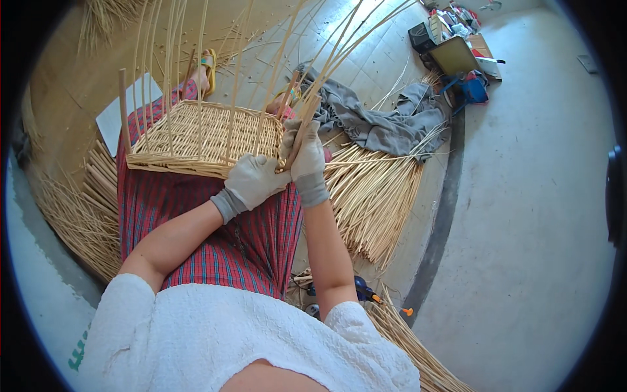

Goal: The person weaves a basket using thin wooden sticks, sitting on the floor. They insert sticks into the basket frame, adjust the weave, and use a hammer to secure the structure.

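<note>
1. Woven basket (202,130): on the lap, just beyond the left fingers and left of the right ones; base looks woven, tall thin stakes (233,108) stand up off it
2. Left hand (251,183): gloved, fingers clenched on the basket's near right corner, thumb toward the other hand; exact pinch hidden
3. Right hand (307,153): gloved, fingers wrapped round the thick corner post (311,108), which leans a bit
4. Step, my guess: working the rim at that corner post; next move seems to call for a firm hold on the post while a strand is drawn tight around it
5. Surface: red checked cloth (196,228) over the lap, under basket and left fingers
6. Room, left of the fingers: cut stalks (81,222) heaped on the floor, white sheet (134,108) past the basket
7. Right of the fingers: loose pale strands (375,196) near, grey cloth (366,121) partly over them; clutter (457,55) farther off, then a pale expanse (522,215), wall or floor, can't tell
</note>
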Demonstrator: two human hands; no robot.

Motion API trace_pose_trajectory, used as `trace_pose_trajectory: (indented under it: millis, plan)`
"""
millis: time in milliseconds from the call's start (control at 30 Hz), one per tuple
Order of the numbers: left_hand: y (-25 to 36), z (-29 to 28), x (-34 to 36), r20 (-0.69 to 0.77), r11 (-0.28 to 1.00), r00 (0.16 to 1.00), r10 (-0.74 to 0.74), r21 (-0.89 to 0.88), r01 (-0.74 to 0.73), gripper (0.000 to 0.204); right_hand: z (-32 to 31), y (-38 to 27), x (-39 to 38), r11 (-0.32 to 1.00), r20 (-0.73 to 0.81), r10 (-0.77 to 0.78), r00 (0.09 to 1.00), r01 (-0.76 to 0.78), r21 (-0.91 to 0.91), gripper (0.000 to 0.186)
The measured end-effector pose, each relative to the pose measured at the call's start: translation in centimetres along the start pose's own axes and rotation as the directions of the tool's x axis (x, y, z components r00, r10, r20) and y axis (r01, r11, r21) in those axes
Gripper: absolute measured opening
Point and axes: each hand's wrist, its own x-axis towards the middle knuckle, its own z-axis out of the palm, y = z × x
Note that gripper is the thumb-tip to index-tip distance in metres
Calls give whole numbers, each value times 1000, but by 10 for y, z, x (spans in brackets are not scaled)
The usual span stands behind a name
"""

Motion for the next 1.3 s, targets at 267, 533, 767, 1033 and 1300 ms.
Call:
trace_pose_trajectory:
  millis: [267,533,767,1033,1300]
  plan:
    - [0,2,1,-157,999,987,40,-23,-44,18,-10,9,4,997,28,17,999,-19,74,52]
    - [9,-20,-5,4,994,999,-38,101,37,43,-11,-20,-20,800,176,-276,945,327,-502,50]
    - [16,-21,10,120,971,985,-125,-190,147,87,-135,25,0,732,-648,235,725,306,609,61]
    - [19,-19,1,24,984,993,-117,-134,120,104,-153,-18,23,479,-175,118,977,99,872,81]
    - [15,-19,-7,-14,976,992,-129,-180,124,96,-108,-55,-36,736,-264,-82,961,237,634,71]
